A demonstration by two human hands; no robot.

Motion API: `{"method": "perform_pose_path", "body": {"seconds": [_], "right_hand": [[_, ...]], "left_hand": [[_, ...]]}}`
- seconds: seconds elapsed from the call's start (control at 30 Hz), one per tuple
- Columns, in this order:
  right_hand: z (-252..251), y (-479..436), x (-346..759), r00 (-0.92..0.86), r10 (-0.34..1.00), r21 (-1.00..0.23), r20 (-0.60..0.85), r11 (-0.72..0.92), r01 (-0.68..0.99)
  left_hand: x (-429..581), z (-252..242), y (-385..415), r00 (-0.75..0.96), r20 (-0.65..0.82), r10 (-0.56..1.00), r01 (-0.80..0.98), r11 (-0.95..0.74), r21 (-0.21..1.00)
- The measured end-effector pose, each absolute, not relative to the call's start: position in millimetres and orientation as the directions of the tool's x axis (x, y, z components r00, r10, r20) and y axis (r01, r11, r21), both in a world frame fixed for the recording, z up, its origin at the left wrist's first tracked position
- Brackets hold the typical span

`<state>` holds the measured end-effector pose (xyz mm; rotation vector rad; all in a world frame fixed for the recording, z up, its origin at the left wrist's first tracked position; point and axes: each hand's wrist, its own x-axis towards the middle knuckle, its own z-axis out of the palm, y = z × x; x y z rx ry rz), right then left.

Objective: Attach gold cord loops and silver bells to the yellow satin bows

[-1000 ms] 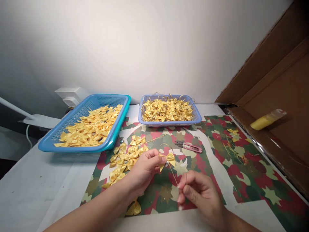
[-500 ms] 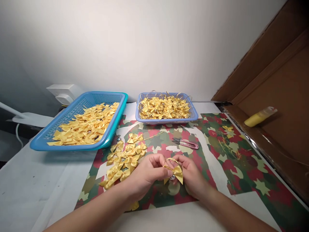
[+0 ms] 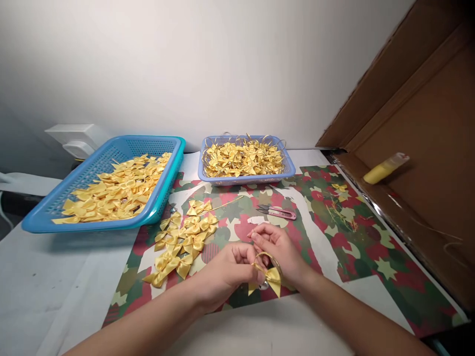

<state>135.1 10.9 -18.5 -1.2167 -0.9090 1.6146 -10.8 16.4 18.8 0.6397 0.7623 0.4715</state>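
My left hand [image 3: 232, 269] pinches a yellow satin ribbon bow [image 3: 274, 281] with a loop of gold cord [image 3: 275, 262] standing up from it. A small silvery ball [image 3: 264, 285], perhaps a bell, shows at the middle of this bow. Just beyond the loop, my right hand [image 3: 280, 249] is closed, thumb and forefinger tips pressed together; whatever they may hold is too small to make out. Left of my hands lie several loose yellow bows [image 3: 195, 242] on the camouflage-patterned sheet [image 3: 237, 299]. Pink thread snips [image 3: 282, 213] lie beyond my right hand.
A blue basket [image 3: 92, 227] full of yellow bows stands at the left. Another basket [image 3: 247, 179] at the back holds bows with gold loops. Cord scraps [image 3: 343, 215] lie on the right, near a cardboard wall [image 3: 419, 109] and a yellow tube [image 3: 384, 169].
My right hand has moved off the bow, up and away from me, its fingertips now pinched together. The left hand still holds the bow, slightly lower. The whole view has shifted a little.
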Motion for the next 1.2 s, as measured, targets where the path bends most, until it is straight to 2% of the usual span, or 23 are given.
{"method": "perform_pose_path", "body": {"seconds": [0.17,0.37,0.5,0.57,0.73,1.2], "right_hand": [[-11.0,7.8,142.8,0.012,0.979,-0.961,-0.205,-0.199,-0.191],[5.0,-8.3,154.6,0.097,0.994,-0.997,0.059,0.053,0.064],[8.9,-12.3,156.5,-0.014,0.933,-0.880,0.360,0.344,0.327],[10.4,-11.3,156.1,-0.086,0.889,-0.803,0.450,0.445,0.397],[12.0,-9.5,155.9,-0.086,0.889,-0.758,0.449,0.431,0.490],[12.8,-9.7,155.3,-0.073,0.893,-0.767,0.445,0.421,0.484]], "left_hand": [[-10.7,18.7,21.0,0.469,-0.512,0.720,-0.268,0.668,0.695],[-13.7,18.2,27.3,0.328,-0.526,0.785,-0.295,0.614,0.732],[-15.2,19.0,28.7,0.270,-0.528,0.805,-0.289,0.591,0.754],[-15.8,20.0,28.8,0.233,-0.524,0.819,-0.267,0.572,0.776],[-16.1,21.2,27.7,0.191,-0.528,0.827,-0.210,0.560,0.801],[-16.4,20.2,26.9,0.226,-0.536,0.813,-0.237,0.580,0.780]]}}
